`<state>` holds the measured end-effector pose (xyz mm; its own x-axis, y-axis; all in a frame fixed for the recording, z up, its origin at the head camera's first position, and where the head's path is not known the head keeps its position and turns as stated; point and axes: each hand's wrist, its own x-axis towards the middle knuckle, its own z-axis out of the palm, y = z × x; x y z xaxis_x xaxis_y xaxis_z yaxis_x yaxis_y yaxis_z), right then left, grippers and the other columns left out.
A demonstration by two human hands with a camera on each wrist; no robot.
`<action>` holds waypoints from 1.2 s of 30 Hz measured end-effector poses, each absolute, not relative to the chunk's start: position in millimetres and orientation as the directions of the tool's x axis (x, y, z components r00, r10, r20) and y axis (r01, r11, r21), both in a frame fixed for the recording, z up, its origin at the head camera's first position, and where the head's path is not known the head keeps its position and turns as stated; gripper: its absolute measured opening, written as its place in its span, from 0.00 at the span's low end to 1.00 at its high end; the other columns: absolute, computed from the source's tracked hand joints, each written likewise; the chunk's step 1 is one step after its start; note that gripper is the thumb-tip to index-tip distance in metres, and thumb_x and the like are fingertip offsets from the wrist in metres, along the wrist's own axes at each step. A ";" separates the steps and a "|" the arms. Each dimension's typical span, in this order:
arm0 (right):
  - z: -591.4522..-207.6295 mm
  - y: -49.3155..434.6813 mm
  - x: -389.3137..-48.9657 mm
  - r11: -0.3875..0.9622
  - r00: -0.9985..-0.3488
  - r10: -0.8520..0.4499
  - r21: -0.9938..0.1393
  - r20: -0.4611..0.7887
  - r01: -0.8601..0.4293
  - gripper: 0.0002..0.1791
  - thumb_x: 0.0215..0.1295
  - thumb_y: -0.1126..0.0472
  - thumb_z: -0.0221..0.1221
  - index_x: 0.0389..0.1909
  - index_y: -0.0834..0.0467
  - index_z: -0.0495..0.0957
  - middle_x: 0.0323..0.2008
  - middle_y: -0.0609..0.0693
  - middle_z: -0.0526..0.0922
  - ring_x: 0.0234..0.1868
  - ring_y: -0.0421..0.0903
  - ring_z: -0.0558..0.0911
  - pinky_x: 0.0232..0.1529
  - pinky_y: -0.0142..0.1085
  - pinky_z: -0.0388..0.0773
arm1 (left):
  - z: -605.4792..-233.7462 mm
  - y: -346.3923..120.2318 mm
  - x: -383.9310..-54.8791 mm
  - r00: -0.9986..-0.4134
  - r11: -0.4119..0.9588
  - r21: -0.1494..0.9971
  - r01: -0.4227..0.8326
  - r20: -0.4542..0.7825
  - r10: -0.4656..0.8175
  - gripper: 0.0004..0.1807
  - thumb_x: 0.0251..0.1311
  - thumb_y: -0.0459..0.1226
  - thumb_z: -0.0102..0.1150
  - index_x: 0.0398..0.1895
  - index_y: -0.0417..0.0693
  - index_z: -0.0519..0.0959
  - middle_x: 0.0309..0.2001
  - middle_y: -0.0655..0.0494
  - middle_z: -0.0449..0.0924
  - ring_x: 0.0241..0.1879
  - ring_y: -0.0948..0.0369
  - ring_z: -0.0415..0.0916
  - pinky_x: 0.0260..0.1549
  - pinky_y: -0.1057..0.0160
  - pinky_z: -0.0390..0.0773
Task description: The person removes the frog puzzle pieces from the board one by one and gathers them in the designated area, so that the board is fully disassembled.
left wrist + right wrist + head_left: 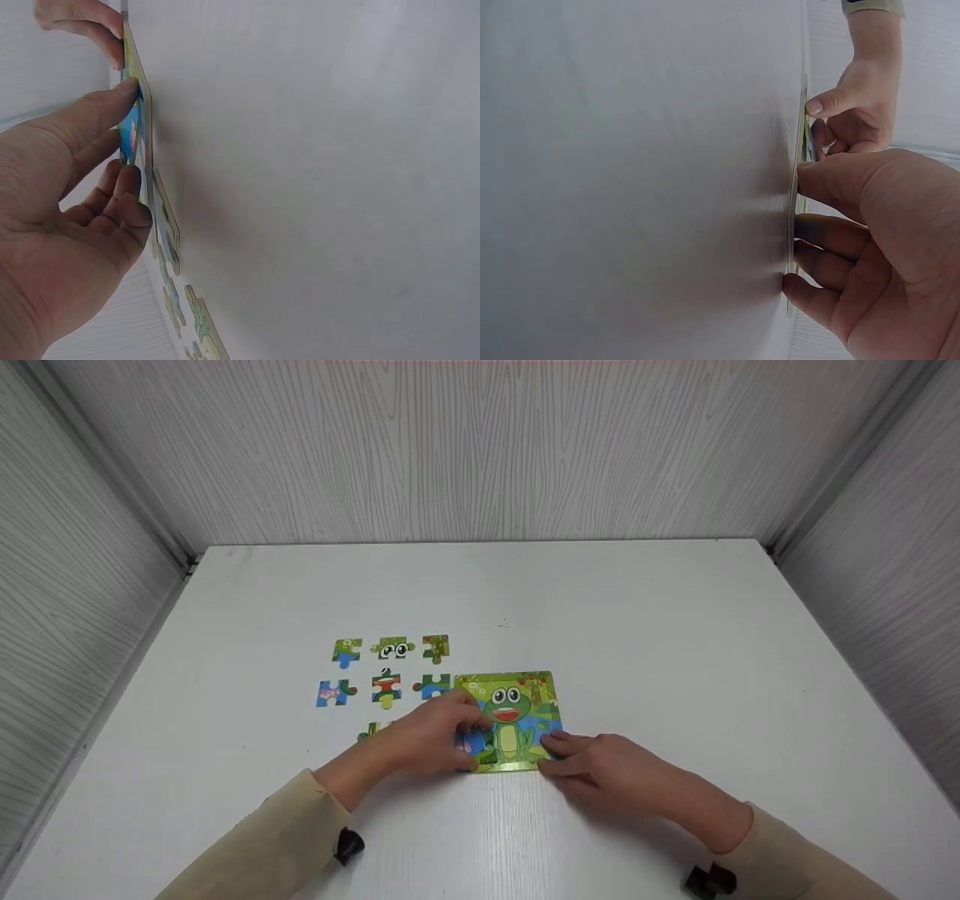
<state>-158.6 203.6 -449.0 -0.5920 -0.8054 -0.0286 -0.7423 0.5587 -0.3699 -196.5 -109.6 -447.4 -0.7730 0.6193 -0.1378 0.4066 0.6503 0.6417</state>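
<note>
A square frog puzzle board (510, 709) lies flat on the table between my hands. My left hand (435, 733) pinches a blue puzzle piece (129, 133) between thumb and fingers, over the board's lower left part. In the left wrist view the piece stands tilted against the board; the hand hides part of it in the head view. At the lower right corner, my right hand (611, 772) holds the board by its edge, its thumb (829, 180) and fingertips touching the rim.
Left of the board, several loose puzzle pieces lie spread in rows, among them an eyes piece (392, 649) and a mouth piece (386, 688). One green piece (373, 730) is partly covered by my left arm. Wood-grain panels (480, 450) wall in the white table (675, 622).
</note>
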 end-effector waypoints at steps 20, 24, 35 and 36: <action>-449.9 203.9 -160.6 0.550 -0.585 -0.811 -0.377 -0.025 -0.746 0.20 0.77 0.63 0.62 0.66 0.54 0.83 0.71 0.60 0.75 0.71 0.55 0.76 0.57 0.55 0.82 | -446.2 -109.8 -192.7 -0.729 0.590 0.647 0.482 -0.077 0.680 0.23 0.55 0.35 0.78 0.56 0.52 0.87 0.47 0.59 0.79 0.45 0.58 0.73 0.47 0.57 0.75; -449.2 203.7 -160.1 0.557 -0.590 -0.807 -0.370 -0.030 -0.743 0.20 0.77 0.63 0.63 0.66 0.54 0.84 0.70 0.59 0.75 0.71 0.54 0.76 0.56 0.55 0.83 | -445.2 -109.6 -190.5 -0.721 0.603 0.629 0.491 -0.096 0.686 0.23 0.56 0.36 0.78 0.57 0.51 0.86 0.45 0.56 0.78 0.43 0.58 0.72 0.44 0.58 0.75; -449.2 204.7 -159.2 0.564 -0.585 -0.809 -0.350 -0.053 -0.748 0.21 0.76 0.65 0.63 0.67 0.54 0.83 0.71 0.59 0.75 0.72 0.54 0.75 0.57 0.54 0.82 | -441.3 -117.2 -184.6 -0.745 0.626 0.615 0.480 -0.091 0.661 0.23 0.59 0.41 0.78 0.58 0.51 0.87 0.47 0.61 0.80 0.45 0.60 0.74 0.48 0.58 0.77; -449.1 204.7 -158.9 0.563 -0.584 -0.810 -0.349 -0.055 -0.749 0.21 0.76 0.65 0.62 0.67 0.54 0.83 0.72 0.59 0.75 0.72 0.54 0.75 0.57 0.54 0.82 | -440.6 -119.5 -184.1 -0.748 0.624 0.616 0.481 -0.084 0.659 0.23 0.58 0.41 0.78 0.58 0.51 0.87 0.48 0.61 0.80 0.46 0.59 0.74 0.49 0.57 0.77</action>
<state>-158.9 204.7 -449.1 -0.5835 -0.8102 -0.0552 -0.7488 0.5632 -0.3494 -184.1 -119.5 -440.6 -0.7478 0.6586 -0.0836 0.4810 0.6242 0.6156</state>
